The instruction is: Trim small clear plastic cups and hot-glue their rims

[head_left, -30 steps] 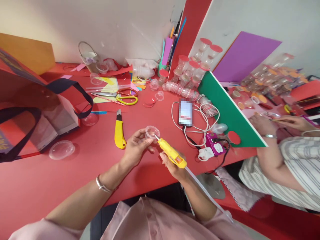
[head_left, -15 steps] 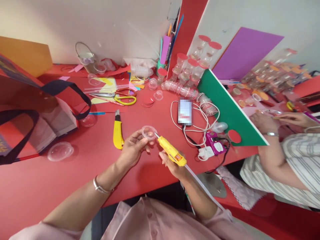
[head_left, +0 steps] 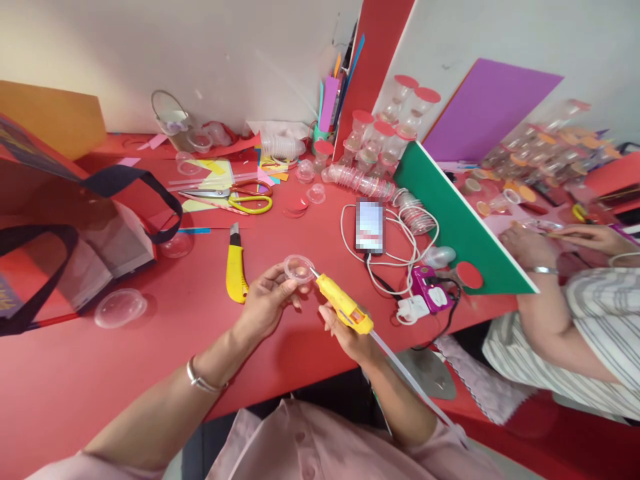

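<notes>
Between the thumb and fingers of my left hand (head_left: 270, 293) is a small clear plastic cup (head_left: 299, 269), its round rim facing up. My right hand (head_left: 350, 333) is closed around a yellow hot glue gun (head_left: 344, 303), with a long glue stick (head_left: 407, 375) coming out of its back end. The metal nozzle meets the right side of the cup's rim; whether glue is flowing is too small to tell. Left of my left hand lies a yellow box cutter (head_left: 236, 267) with its blade showing.
Scissors (head_left: 250, 199) and paper scraps lie further back. A phone (head_left: 370, 225) with white cables and a purple power adapter (head_left: 430, 290) sit right, before a green divider (head_left: 450, 220). Stacked clear cups (head_left: 360, 181) line the back. A bag (head_left: 120, 247) stands left; a co-worker's arms (head_left: 545, 253) are beyond the divider.
Hardly anything differs: the view has tilted very slightly. Both hands keep their hold, and the nozzle stays at the cup's rim.
</notes>
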